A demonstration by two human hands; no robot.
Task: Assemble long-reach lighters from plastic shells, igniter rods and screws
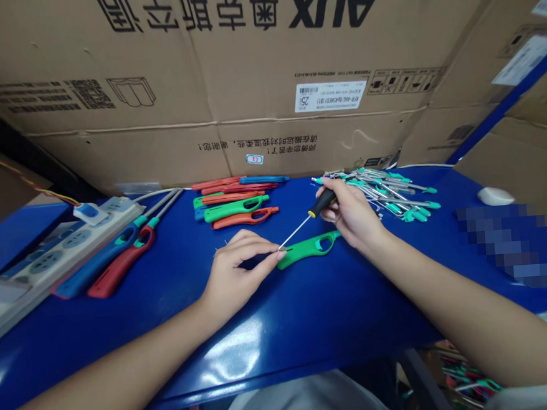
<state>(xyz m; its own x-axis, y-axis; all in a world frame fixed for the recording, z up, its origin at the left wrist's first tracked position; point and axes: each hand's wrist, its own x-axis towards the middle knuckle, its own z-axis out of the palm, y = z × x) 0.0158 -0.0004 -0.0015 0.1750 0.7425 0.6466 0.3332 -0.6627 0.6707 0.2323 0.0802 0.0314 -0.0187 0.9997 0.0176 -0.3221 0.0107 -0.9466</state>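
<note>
My right hand [351,215] is closed around the black and yellow handle of a screwdriver [322,204]. Its thin shaft slants down to the left, with the tip at the left end of a green lighter [302,250]. That long-handled lighter lies on the blue table, its trigger loop to the right and its far right end passing behind my right hand. My left hand [240,263] has thumb and forefinger pinched together at the screwdriver tip, beside the lighter's end. Whatever sits between those fingertips is too small to make out.
Behind lie several red, green and blue lighter handles [236,209] and a heap of metal tubes with teal ends [395,196]. At left, a blue lighter [97,264] and a red lighter [123,263] rest by a power strip [65,244]. A cardboard wall [254,56] stands behind.
</note>
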